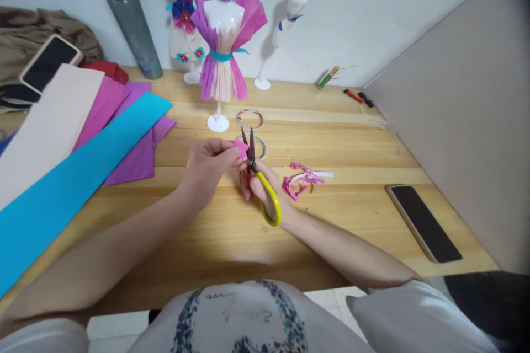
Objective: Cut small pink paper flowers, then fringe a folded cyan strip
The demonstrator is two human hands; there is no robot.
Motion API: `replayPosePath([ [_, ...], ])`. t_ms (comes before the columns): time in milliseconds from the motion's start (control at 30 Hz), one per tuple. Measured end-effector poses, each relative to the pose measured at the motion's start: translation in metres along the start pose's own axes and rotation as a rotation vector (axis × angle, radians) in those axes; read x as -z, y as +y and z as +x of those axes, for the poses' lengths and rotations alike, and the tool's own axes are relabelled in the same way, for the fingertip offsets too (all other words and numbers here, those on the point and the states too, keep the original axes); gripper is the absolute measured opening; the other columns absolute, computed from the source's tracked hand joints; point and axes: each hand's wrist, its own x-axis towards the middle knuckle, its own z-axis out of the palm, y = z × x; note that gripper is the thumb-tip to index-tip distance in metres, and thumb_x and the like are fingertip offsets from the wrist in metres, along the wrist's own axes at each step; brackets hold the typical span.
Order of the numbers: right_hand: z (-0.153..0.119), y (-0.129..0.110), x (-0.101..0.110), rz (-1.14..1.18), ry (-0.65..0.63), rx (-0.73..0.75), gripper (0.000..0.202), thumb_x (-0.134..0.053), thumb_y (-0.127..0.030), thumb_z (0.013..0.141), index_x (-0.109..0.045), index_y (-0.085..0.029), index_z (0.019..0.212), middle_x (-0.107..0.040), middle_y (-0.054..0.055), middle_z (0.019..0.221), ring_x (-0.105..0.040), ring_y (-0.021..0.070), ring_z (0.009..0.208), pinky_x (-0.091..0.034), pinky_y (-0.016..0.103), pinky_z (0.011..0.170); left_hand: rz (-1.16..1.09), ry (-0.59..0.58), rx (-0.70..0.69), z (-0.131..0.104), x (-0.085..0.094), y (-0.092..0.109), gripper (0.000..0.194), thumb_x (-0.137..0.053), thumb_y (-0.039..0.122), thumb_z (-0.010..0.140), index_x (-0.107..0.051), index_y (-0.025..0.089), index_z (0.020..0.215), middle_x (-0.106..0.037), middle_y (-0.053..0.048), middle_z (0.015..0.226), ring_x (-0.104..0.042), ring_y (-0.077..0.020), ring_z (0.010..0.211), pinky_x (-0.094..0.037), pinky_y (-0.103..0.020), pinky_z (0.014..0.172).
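Note:
Near the middle of the wooden table, my left hand (207,165) pinches a small pink paper piece (240,149). Scissors (271,201) with yellow and red handles are in my right hand (263,179), their dark blades slightly apart and pointing away from me. The blades are right beside the pink piece; whether they touch it I cannot tell. Behind the blades lie two tape rolls (249,119), the nearer one partly hidden. Pink paper scraps (304,176) lie to the right of my right hand.
Behind stand a small mannequin (223,55) in purple, pink and cream paper, further mannequins, and a bottle (136,27). Blue paper (86,165) and other coloured sheets cover the left side. A phone (424,223) lies at right, another (50,63) at far left. A wall (464,94) borders the right.

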Motion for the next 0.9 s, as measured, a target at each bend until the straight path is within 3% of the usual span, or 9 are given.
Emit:
replayPosePath([
  [167,0.016,-0.019,0.024,-0.013,-0.032,-0.010,0.050,-0.072,-0.069,0.084,-0.063,-0.022,0.100,-0.053,-0.004,0.068,-0.045,0.0121,0.053,-0.036,0.029,0.053,0.167,-0.027,-0.006,0.004,0.007,0.009,0.014,-0.079,0.031,0.070,-0.074,0.019,0.065,-0.074,-0.002,0.070,-0.069,-0.0179,0.076,-0.054,-0.032,0.080],
  [333,0.024,-0.026,0.030,0.111,0.163,-0.021,0.046,-0.089,-0.045,0.073,-0.061,-0.023,0.103,-0.069,0.000,0.085,-0.055,0.0120,0.060,-0.044,0.026,0.054,0.288,-0.155,-0.027,0.004,0.009,0.016,0.015,-0.077,0.031,0.074,-0.074,0.020,0.064,-0.075,-0.002,0.076,-0.069,-0.0188,0.083,-0.052,-0.033,0.084],
  [433,0.024,-0.028,0.025,0.164,0.186,-0.036,0.047,-0.089,-0.041,0.071,-0.060,-0.023,0.103,-0.074,0.001,0.085,-0.057,0.0118,0.059,-0.045,0.026,0.054,0.339,-0.219,-0.071,0.004,0.008,0.016,0.015,-0.076,0.028,0.075,-0.073,0.020,0.063,-0.077,-0.003,0.084,-0.069,-0.0190,0.087,-0.052,-0.033,0.087],
  [667,0.021,-0.040,0.019,0.086,0.136,-0.099,0.049,-0.091,-0.040,0.067,-0.060,-0.023,0.102,-0.065,-0.001,0.079,-0.056,0.0132,0.064,-0.046,0.028,0.059,0.414,-0.237,-0.174,0.010,0.009,0.002,0.015,-0.073,0.027,0.070,-0.070,0.021,0.056,-0.074,-0.005,0.083,-0.065,-0.0179,0.077,-0.052,-0.031,0.073],
  [900,0.022,-0.036,0.018,0.002,0.119,-0.085,0.043,-0.087,-0.034,0.067,-0.058,-0.024,0.097,-0.054,-0.005,0.075,-0.054,0.0134,0.069,-0.046,0.028,0.062,0.496,-0.241,-0.237,0.010,0.010,-0.003,0.014,-0.073,0.023,0.068,-0.071,0.023,0.054,-0.073,-0.003,0.072,-0.065,-0.0180,0.070,-0.048,-0.029,0.066],
])
